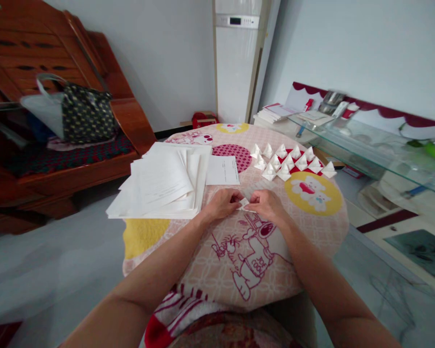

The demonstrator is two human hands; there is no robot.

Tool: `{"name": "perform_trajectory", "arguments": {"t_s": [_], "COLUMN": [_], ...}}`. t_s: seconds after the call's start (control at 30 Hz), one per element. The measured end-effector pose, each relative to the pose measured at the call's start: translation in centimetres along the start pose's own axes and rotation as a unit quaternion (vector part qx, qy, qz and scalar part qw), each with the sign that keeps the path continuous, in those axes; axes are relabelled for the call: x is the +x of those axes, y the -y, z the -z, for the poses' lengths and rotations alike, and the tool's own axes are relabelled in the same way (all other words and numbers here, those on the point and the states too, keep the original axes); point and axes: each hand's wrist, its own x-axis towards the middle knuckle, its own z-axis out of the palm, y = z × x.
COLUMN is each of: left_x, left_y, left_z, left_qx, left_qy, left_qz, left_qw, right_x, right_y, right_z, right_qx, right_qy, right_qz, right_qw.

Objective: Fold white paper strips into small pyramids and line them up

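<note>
Between my two hands, over the middle of the table, is a small white piece of folded paper [244, 203]. My left hand [224, 203] pinches its left side with curled fingers. The right side is gripped by my right hand [267, 205], thumb and fingers pressed together. Just beyond them rest several folded paper boats [283, 171], grouped in rows. Left of my hands, a pile of white paper sheets [159, 186] lies loosely stacked, some with print. A smaller printed sheet [223, 170] lies flat beside that pile.
A patterned cloth covers the round table [246, 270]. To the right stands a glass-topped cabinet [377, 147] holding papers and metal containers. On the left, a wooden bench [76, 169] carries a dotted bag [89, 113]. A tall white air conditioner [235, 63] stands behind.
</note>
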Motion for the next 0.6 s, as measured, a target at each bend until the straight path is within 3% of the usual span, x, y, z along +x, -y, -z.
{"name": "perform_trajectory", "arguments": {"t_s": [0.07,0.2,0.27,0.43,0.6], "left_x": [-0.1,-0.3,-0.4,-0.8,-1.0], "left_y": [0.0,-0.4,-0.7,-1.4,-1.6], "left_z": [0.1,0.1,0.2,0.7,0.9], "left_qx": [-0.057,-0.167,-0.166,-0.092,-0.133], "left_qy": [0.000,-0.001,-0.011,-0.033,-0.048], "left_qz": [0.003,-0.009,-0.008,0.003,-0.008], "left_qw": [0.998,0.986,0.986,0.995,0.990], "right_x": [0.2,0.4,0.3,0.0,-0.2], "right_y": [-1.0,-1.9,-1.7,-0.5,0.0], "right_z": [0.0,-0.4,-0.7,-0.8,-0.9], "right_qx": [0.072,0.244,0.312,0.430,0.481], "right_qy": [-0.011,0.067,0.075,0.029,0.029], "right_qz": [0.021,0.055,0.027,-0.026,-0.029], "right_qw": [0.997,0.966,0.947,0.902,0.876]}}
